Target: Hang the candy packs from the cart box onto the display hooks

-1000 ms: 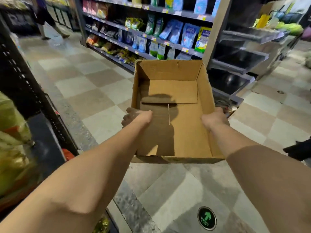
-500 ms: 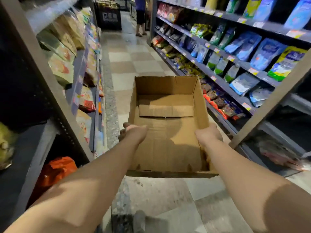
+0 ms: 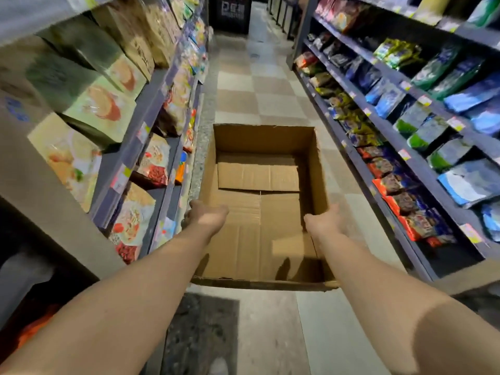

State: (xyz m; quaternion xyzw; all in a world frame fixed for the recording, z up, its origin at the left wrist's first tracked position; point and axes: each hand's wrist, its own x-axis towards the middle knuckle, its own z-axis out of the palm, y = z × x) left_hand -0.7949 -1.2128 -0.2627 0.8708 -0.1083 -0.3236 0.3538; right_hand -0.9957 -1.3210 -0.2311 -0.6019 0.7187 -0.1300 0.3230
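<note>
1. One cardboard box [image 3: 259, 212] is being held out in front of the person, above the checkered aisle floor [image 3: 259, 87]; the open top is facing up and only bare cardboard flaps are showing inside it.
2. Two hands are holding the box, one on each side wall.
3. The left hand [image 3: 208, 216] is gripping the left wall of the box: the thumb side is lying over the rim, and curled fingers are showing on the outside of that wall.
4. The right hand [image 3: 324, 221] is holding the right wall of the box at its rim; its fingers are hidden behind the wall and blurred, so I cannot tell how far they are curled.
5. Two bare forearms are reaching from the bottom corners of the view to the box.
6. Two shelf units are standing beside the box: the left shelves [image 3: 151, 109] are carrying large pale food bags, and the right shelves [image 3: 405, 125] are carrying many small blue, green and red packs in several rows.
7. No exact count of these packs is possible, because the view is blurred.
8. One dark stand [image 3: 230, 12] is standing far beyond the box, at the end of the aisle.
</note>
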